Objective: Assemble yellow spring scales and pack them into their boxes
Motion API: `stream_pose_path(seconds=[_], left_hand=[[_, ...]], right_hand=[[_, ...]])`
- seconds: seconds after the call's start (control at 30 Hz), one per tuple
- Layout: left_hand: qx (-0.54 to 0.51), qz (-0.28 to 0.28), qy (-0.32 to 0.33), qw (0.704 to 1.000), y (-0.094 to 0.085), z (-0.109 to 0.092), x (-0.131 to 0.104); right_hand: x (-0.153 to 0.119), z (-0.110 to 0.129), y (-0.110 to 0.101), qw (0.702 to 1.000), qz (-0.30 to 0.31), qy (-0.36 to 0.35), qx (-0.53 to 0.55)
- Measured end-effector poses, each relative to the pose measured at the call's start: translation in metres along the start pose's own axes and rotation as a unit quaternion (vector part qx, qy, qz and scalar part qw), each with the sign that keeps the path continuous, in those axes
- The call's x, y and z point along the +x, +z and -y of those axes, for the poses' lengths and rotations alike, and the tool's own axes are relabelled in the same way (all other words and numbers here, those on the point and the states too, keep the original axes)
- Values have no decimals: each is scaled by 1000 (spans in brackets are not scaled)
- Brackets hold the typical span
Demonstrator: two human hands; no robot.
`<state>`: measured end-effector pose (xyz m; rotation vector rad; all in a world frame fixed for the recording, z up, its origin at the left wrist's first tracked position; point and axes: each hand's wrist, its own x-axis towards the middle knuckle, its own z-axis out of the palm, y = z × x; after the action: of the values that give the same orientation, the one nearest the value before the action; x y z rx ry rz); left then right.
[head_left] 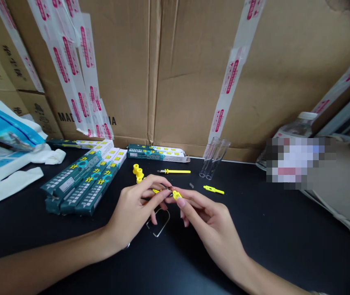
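Observation:
My right hand [205,213] pinches a small yellow plastic piece [177,195] with a hole in it between thumb and fingers. Right against it, my left hand [142,198] has thumb and forefinger closed on a slim yellow rod [156,191], mostly hidden by the fingers. A tiny metal part shows where the fingertips meet, too small to make out. Beneath the hands, a bent metal wire loop [161,233] lies on the black table. Just beyond are a yellow rod with a metal end [175,171], a small spring [191,185] and another flat yellow piece [214,189].
Yellow caps [138,172] sit behind my left hand. Two clear tubes [213,162] stand against the cardboard wall [187,82]. Several green-and-white boxes [82,180] lie at left, beside a blue packet [12,127]. A plastic bottle [294,127] and a beige bag [343,184] are at right.

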<state>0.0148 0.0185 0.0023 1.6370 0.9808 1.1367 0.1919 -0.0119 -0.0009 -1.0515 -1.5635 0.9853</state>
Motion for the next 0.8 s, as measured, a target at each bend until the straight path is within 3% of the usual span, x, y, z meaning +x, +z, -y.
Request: stream_pose_path(seconds=[0.4, 0.8], left_hand=[[-35, -13, 9, 999, -1, 1, 0], [-40, -23, 18, 999, -1, 4, 0]], right_hand=[[-4, 0, -1, 997, -3, -65, -42], [-3, 0, 0, 996, -6, -68, -58]])
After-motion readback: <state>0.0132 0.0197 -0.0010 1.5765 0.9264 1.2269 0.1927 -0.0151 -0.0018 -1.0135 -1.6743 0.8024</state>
